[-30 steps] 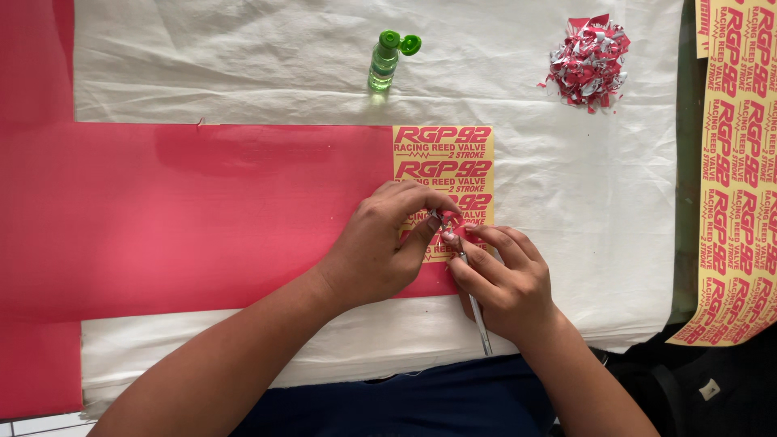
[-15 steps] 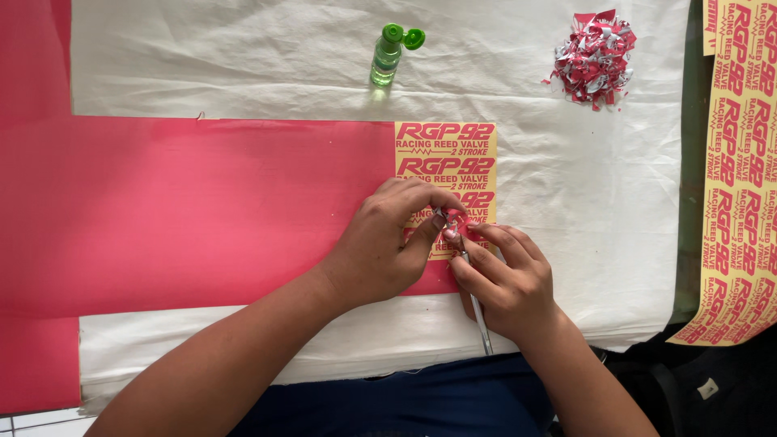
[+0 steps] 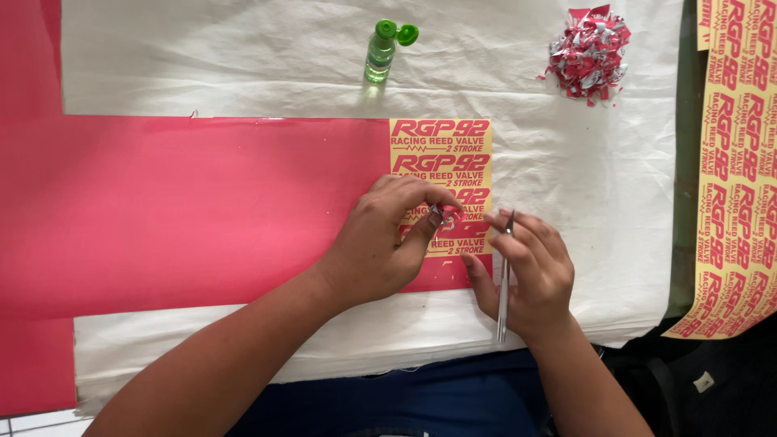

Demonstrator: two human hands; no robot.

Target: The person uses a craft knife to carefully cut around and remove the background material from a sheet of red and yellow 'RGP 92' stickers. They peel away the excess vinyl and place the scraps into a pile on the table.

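Observation:
A long red vinyl sheet (image 3: 202, 202) lies across white paper (image 3: 566, 162). At its right end sits a strip of yellow stickers with red lettering (image 3: 441, 154). My left hand (image 3: 388, 243) rests on the lower stickers and pinches a small red-and-silver scrap (image 3: 447, 215) between thumb and fingers. My right hand (image 3: 526, 271) sits just to the right, fingers spread on the sheet's edge, holding thin metal tweezers (image 3: 503, 283) that point up toward the scrap.
A small green bottle with its flip cap open (image 3: 382, 53) stands at the back. A heap of red-and-silver scraps (image 3: 589, 55) lies at the back right. More yellow sticker strips (image 3: 732, 178) run down the right edge.
My right hand has moved a little to the right, away from the left hand. The tweezers have come off the sticker. The left hand still pinches the scrap.

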